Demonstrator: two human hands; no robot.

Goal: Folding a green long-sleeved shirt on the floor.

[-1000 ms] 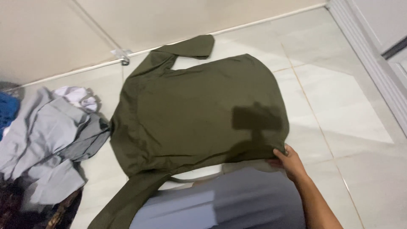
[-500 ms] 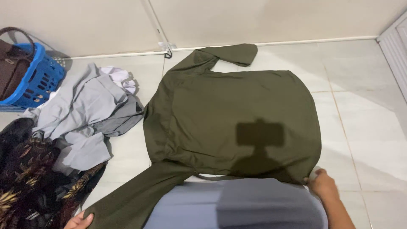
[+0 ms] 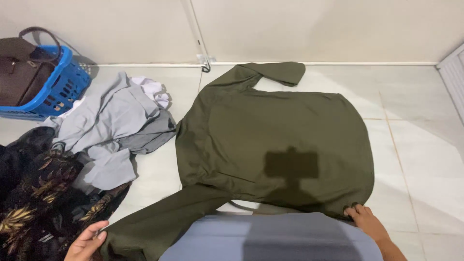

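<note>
Glossy pale tiled floor (image 3: pixel 425 159), plain cream wall (image 3: pixel 314 26), white skirting strip (image 3: pixel 338 63), blue plastic basket (image 3: pixel 60 89) in corner.

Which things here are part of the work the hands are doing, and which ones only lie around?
In the work:
- olive green shirt, spread flat on the floor
- left hand, at the near sleeve's cuff
- right hand, at the shirt's near corner

Lying about:
- grey clothes, crumpled
- dark patterned fabric
- blue basket holding a brown bag

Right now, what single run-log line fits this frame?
left hand: grips sleeve end of olive-green long-sleeved shirt | right hand: holds shirt's near corner | shirt: spread flat on tiled floor
</note>
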